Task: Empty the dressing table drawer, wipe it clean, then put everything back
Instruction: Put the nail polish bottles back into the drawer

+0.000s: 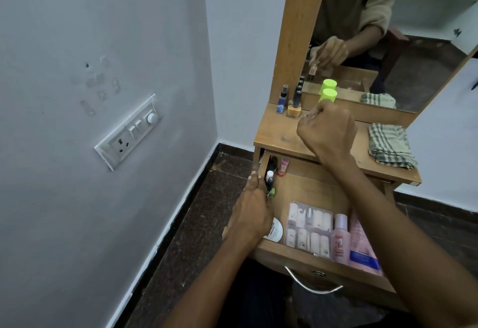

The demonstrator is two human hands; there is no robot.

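**Drawer open, contents partly removed**

The drawer (305, 193) is pulled out toward the viewer, its metal handle (313, 285) at 6 o'clock on the front panel. Along the near wall, from 7 to 5 o'clock: a white round jar (274, 230), a clear blister pack of small bottles (309, 229), a pink bottle (341, 239) and a pink-and-blue flat pack (362, 245), lying side by side and touching.

The left hand (252, 211) sits at the drawer's 9 o'clock wall. Its grip is closed: the fingers curl round a small dark bottle with a white cap (269, 179), with a green-capped item (271, 192) just beside it. At the drawer's 11 o'clock corner a pink-capped tube (283, 167) stands close to the rear.

Above the drawer, the right hand (327, 133) hovers over the tabletop (276, 133). Its grip is closed in a fist-like pinch; the mirror (388, 43) reflection shows a small peach-coloured bottle held at the fingertips.

On the tabletop, at 11 o'clock, stand a blue spray bottle (282, 100) and a yellow nail polish bottle (294, 106), near each other. A container with a lime-green cap (328, 95) stands just behind the right hand, against the mirror. A folded checked cloth (390, 146) lies at 3 o'clock.
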